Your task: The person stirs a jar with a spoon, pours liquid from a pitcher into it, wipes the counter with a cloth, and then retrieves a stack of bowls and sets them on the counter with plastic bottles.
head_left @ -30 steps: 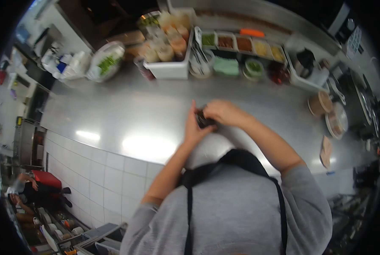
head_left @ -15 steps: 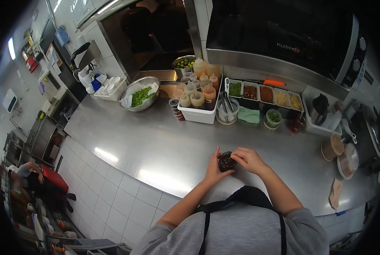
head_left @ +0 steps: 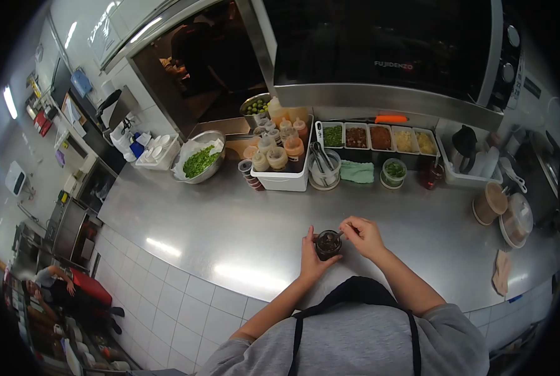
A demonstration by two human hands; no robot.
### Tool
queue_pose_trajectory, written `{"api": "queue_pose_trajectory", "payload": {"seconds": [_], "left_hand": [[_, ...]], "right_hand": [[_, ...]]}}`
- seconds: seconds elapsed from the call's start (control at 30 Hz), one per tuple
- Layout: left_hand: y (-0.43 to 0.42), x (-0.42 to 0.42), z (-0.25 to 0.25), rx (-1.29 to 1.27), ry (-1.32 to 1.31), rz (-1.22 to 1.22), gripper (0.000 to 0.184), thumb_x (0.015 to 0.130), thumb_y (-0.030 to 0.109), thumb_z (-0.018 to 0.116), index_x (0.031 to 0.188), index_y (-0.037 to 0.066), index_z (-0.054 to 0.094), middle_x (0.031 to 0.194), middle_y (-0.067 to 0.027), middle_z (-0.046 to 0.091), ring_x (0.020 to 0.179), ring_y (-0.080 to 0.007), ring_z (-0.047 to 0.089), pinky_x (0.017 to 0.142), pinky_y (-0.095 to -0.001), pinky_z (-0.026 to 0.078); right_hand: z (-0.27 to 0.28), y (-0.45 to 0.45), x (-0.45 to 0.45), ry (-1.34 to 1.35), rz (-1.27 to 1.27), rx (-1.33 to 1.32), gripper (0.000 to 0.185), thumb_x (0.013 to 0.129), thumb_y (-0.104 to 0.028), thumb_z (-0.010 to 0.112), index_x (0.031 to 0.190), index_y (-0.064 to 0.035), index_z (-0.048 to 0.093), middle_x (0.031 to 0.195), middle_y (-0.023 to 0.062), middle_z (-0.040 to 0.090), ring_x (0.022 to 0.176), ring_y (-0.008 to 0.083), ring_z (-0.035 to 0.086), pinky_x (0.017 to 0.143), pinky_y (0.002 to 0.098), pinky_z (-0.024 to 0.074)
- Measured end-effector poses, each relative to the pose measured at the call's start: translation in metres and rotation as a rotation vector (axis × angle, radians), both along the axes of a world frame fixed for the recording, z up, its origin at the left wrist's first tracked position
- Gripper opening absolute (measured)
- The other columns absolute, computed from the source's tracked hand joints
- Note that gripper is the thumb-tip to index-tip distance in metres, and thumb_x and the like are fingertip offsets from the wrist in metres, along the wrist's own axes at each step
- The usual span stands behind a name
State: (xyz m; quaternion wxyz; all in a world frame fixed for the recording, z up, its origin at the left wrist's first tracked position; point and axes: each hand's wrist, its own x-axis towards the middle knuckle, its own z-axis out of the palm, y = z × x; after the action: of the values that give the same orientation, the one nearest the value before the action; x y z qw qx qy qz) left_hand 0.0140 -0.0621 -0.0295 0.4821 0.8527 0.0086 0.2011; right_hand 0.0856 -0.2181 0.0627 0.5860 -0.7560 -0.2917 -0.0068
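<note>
Near the front edge of the steel counter (head_left: 261, 216) stands a small open glass jar (head_left: 329, 249) with dark, glossy contents. My left hand (head_left: 314, 262) is wrapped around the jar's left and near side, with the thumb along the front. Above the jar's right rim, my right hand (head_left: 362, 238) pinches a thin spoon-like utensil (head_left: 339, 234). Its lower end dips into the dark contents and is hidden there.
Along the back are a steel bowl of chopped greens (head_left: 214, 169), a white bin (head_left: 283, 182) of squeeze bottles, a tongs container (head_left: 324, 172), a green cloth (head_left: 357, 172) and topping trays (head_left: 380, 138). A microwave (head_left: 386, 50) overhangs them. A person (head_left: 51, 288) sits far left.
My head view has shifted, so the counter items sit further left. The right hand has moved slightly outward from over the jar, and more of the utensil shows. The left hand still holds the jar.
</note>
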Motion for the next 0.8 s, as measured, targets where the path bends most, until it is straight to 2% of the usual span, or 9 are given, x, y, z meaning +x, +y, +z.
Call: {"api": "queue_pose_trajectory", "payload": {"seconds": [0.07,0.17,0.37,0.43,0.47,0.5,0.57,0.6,0.8], "left_hand": [[-0.002,0.000,0.003,0.030,0.044,0.025,0.116,0.053,0.023,0.086,0.137,-0.005,0.012,0.111,-0.0164,0.038,0.105,-0.0290,0.043,0.093,-0.0362,0.037],[-0.006,0.001,0.007,0.056,0.038,0.060,0.115,0.053,0.024,0.086,0.137,-0.006,0.013,0.109,-0.0163,0.038,0.103,-0.0290,0.042,0.091,-0.0366,0.037],[-0.010,0.004,0.005,0.066,0.082,0.113,0.116,0.054,0.030,0.086,0.135,-0.008,0.013,0.109,-0.0164,0.037,0.103,-0.0285,0.041,0.091,-0.0364,0.037],[-0.001,0.003,0.001,-0.002,0.006,0.027,0.120,0.054,0.033,0.086,0.136,-0.008,0.009,0.113,-0.0171,0.036,0.107,-0.0290,0.041,0.094,-0.0363,0.035],[0.001,0.002,0.005,-0.007,0.038,0.012,0.123,0.054,0.034,0.086,0.138,-0.005,0.006,0.117,-0.0184,0.035,0.110,-0.0302,0.040,0.096,-0.0377,0.035],[0.004,0.002,-0.001,-0.019,0.032,-0.011,0.122,0.055,0.033,0.086,0.139,-0.003,0.004,0.121,-0.0198,0.034,0.114,-0.0306,0.039,0.097,-0.0393,0.035],[0.008,-0.001,0.005,-0.065,-0.015,-0.098,0.119,0.058,0.031,0.084,0.140,0.000,0.003,0.126,-0.0210,0.033,0.118,-0.0310,0.037,0.098,-0.0395,0.034],[0.009,-0.003,0.006,-0.150,-0.019,-0.135,0.114,0.061,0.026,0.082,0.141,0.004,0.003,0.129,-0.0203,0.035,0.122,-0.0301,0.037,0.101,-0.0392,0.032],[0.010,-0.003,0.005,-0.295,-0.041,-0.181,0.110,0.062,0.016,0.080,0.142,0.008,0.005,0.128,-0.0174,0.042,0.121,-0.0289,0.040,0.103,-0.0389,0.030]], "right_hand": [[-0.011,0.001,0.000,0.238,0.052,0.048,0.016,0.085,-0.015,0.057,0.083,-0.0001,0.061,0.073,0.0098,0.060,0.062,0.0160,0.057,0.055,0.0289,0.0434],[-0.036,0.006,0.005,0.145,0.044,-0.003,0.017,0.086,-0.017,0.057,0.085,-0.0008,0.061,0.073,0.0098,0.061,0.062,0.0178,0.058,0.057,0.0286,0.0444],[-0.022,0.004,0.002,0.059,0.121,0.061,0.016,0.086,-0.015,0.057,0.089,-0.0004,0.061,0.081,0.0107,0.061,0.073,0.0197,0.061,0.064,0.0290,0.0467],[-0.021,0.007,0.003,0.054,0.150,0.073,0.014,0.086,-0.012,0.057,0.092,-0.0005,0.061,0.081,0.0095,0.062,0.073,0.0174,0.061,0.064,0.0273,0.0469],[-0.021,0.007,0.003,0.143,0.185,0.125,0.012,0.086,-0.010,0.057,0.092,-0.0016,0.062,0.079,0.0053,0.061,0.071,0.0128,0.059,0.064,0.0243,0.0463],[-0.020,0.007,0.004,0.138,0.258,0.102,0.012,0.086,-0.010,0.057,0.092,-0.0016,0.062,0.079,0.0053,0.061,0.071,0.0128,0.059,0.064,0.0243,0.0463],[-0.016,0.009,0.003,0.204,0.209,0.127,0.009,0.086,-0.008,0.057,0.091,-0.0020,0.062,0.077,0.0013,0.060,0.069,0.0083,0.057,0.062,0.0213,0.0449],[-0.015,0.010,0.003,0.204,0.259,0.113,0.009,0.086,-0.008,0.057,0.091,-0.0020,0.062,0.077,0.0013,0.060,0.069,0.0083,0.057,0.062,0.0213,0.0449],[-0.004,0.013,0.001,0.323,0.182,0.218,0.005,0.088,-0.009,0.056,0.090,-0.0051,0.056,0.069,-0.0011,0.054,0.060,0.0034,0.050,0.052,0.0169,0.0398]]}}
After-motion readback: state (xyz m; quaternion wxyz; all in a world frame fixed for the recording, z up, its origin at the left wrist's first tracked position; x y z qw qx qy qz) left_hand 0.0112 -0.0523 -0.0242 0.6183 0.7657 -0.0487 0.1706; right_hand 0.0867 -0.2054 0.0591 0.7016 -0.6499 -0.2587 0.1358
